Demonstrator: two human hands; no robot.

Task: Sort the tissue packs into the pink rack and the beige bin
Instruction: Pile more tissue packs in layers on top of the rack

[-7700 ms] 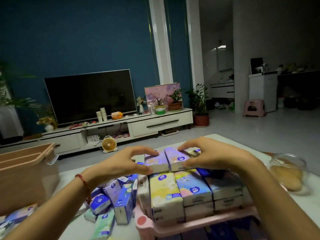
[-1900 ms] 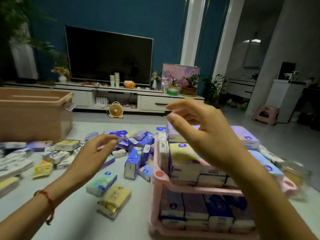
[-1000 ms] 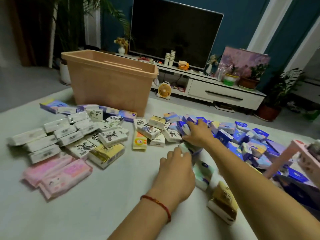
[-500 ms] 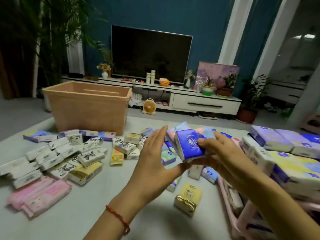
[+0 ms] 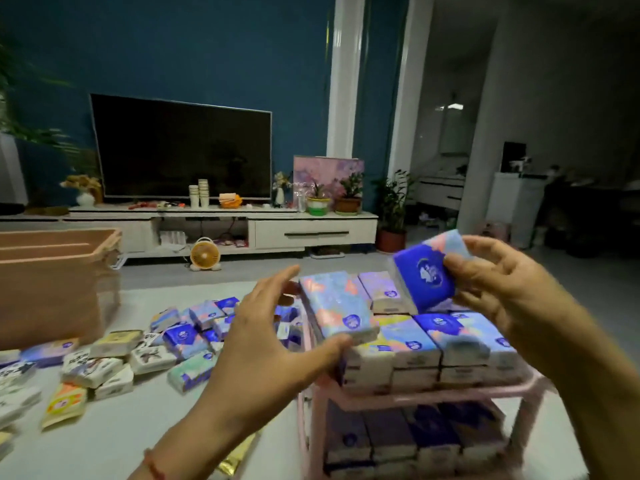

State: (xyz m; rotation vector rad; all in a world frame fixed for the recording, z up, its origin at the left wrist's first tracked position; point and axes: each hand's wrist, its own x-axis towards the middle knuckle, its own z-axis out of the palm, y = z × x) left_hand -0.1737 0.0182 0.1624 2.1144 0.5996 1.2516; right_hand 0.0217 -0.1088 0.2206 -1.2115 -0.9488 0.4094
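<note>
Loose packs (image 5: 187, 341) lie between beige bin (image 5: 52, 289) and pink rack (image 5: 433, 396).

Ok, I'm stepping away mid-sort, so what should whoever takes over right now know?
Left hand: holds a pastel pack on the top stack in the pink rack.
Right hand: pinches a dark blue pack above the rack.
Done: both rack shelves hold rows of packs.
To do: place these two, then sort the loose packs lying on the table by the beige bin, whose inside is hidden.
</note>
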